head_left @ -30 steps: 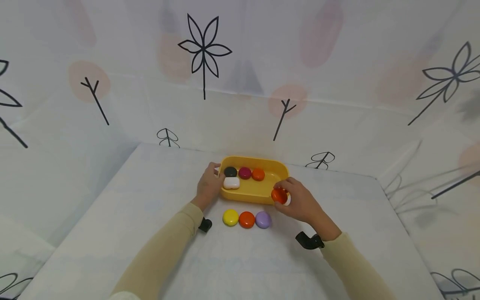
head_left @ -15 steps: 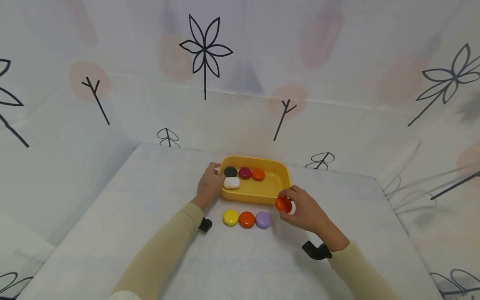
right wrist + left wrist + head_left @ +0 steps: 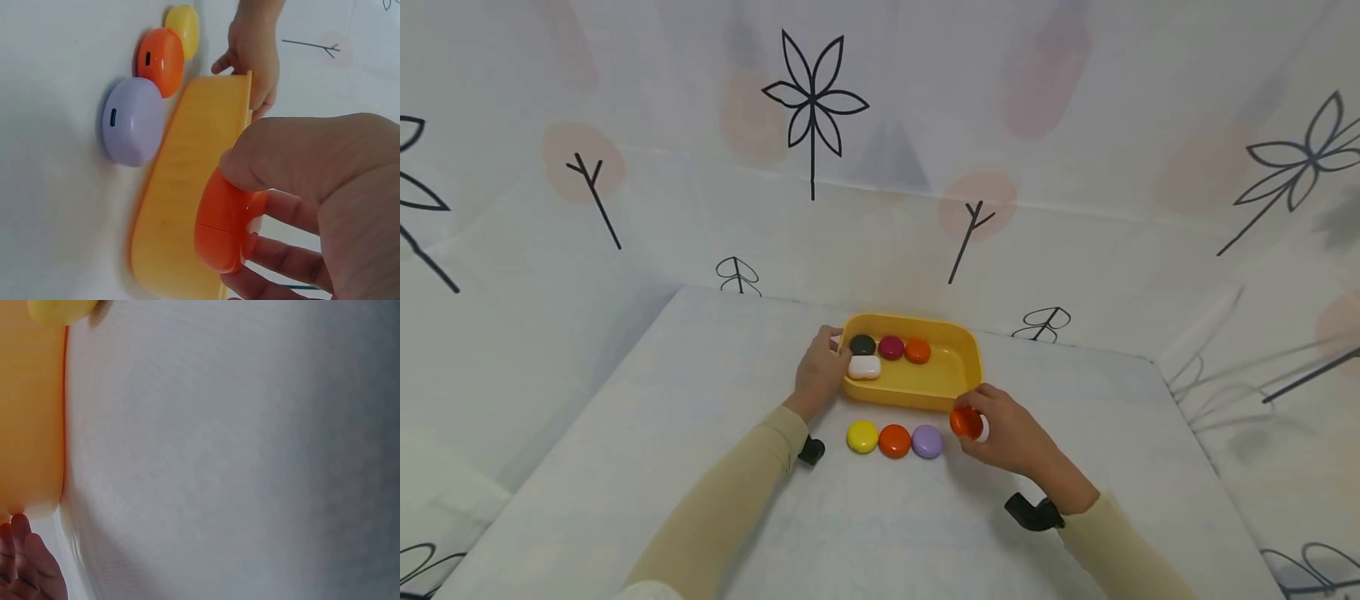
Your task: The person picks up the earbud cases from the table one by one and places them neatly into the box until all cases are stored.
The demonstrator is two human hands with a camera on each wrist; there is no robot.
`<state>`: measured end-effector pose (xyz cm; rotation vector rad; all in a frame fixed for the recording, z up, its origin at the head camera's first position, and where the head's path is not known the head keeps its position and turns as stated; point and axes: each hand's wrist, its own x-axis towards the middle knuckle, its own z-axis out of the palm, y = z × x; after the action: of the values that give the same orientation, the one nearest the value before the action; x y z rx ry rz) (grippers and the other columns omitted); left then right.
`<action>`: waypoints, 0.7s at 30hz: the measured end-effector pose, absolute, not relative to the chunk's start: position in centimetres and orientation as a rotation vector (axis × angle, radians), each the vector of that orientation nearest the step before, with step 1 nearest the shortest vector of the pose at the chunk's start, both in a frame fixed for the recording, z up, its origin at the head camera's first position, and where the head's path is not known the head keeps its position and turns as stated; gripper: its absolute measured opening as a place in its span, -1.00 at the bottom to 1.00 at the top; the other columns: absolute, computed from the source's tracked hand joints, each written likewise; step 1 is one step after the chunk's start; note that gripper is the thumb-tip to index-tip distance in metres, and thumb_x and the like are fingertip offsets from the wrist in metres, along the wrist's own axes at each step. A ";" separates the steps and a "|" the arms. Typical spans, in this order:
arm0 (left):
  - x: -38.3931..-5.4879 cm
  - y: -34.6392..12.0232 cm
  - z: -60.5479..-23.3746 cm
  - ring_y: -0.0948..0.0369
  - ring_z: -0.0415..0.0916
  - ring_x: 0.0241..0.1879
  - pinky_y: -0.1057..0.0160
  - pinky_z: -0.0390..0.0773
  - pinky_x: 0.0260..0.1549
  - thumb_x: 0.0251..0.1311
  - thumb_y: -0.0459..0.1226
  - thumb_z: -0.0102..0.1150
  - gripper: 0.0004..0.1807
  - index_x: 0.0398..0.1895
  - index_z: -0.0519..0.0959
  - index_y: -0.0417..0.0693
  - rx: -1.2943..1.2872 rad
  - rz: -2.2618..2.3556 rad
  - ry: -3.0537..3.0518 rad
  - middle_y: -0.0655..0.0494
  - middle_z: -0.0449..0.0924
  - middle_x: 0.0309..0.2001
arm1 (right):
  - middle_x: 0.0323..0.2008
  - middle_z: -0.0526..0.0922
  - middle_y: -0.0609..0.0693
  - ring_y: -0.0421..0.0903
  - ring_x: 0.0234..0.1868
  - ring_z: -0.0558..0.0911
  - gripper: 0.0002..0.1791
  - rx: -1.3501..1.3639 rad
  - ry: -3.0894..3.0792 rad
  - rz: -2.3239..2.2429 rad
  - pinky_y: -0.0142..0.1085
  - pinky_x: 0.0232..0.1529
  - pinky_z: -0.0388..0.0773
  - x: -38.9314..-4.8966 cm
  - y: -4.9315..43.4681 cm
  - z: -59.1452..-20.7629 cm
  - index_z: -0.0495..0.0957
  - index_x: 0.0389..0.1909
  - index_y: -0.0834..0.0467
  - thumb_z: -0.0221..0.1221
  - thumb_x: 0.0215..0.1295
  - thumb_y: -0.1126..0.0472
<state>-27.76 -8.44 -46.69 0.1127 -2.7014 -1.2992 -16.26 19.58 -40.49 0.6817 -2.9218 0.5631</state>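
My right hand (image 3: 1006, 432) pinches an orange earbud charging case (image 3: 226, 228) between thumb and fingers, just in front of the right corner of a yellow plastic tray (image 3: 880, 392). My left hand (image 3: 820, 371) grips the tray's left end at the rim. Inside the tray, in the head view, sit a black case (image 3: 862, 345), a dark red case (image 3: 891, 347), an orange-red case (image 3: 917, 351) and a white case (image 3: 864, 367). Before the tray stand a yellow case (image 3: 862, 436), a second orange-red case (image 3: 894, 441) and a purple case (image 3: 132, 122) in a row.
A white cloth covers the table (image 3: 865, 525). Behind it and at both sides hangs a pale curtain (image 3: 880, 233) with drawn flowers and twigs. Black straps with camera mounts (image 3: 1034, 512) sit on the wrists.
My right hand has drawn the orange earbud case out from over the tray's right front corner, toward me and past the rim. The left hand and tray have stayed put.
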 end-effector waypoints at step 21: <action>-27.3 -8.4 -46.1 0.19 0.39 -0.39 0.28 0.38 -0.48 0.00 -0.14 -0.04 -0.56 0.03 0.30 0.13 0.114 -1.274 -2.701 0.14 0.43 -0.25 | -0.29 0.44 -0.22 -0.20 -0.25 0.42 -0.56 0.559 -3.154 0.512 -0.29 -0.22 0.51 -16.2 19.0 -43.1 0.48 -0.24 -0.09 0.36 -0.25 0.09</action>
<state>-27.33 -8.39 -46.13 0.1144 -2.7014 -1.2740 -16.18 19.00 -43.14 0.5594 -3.1536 0.5125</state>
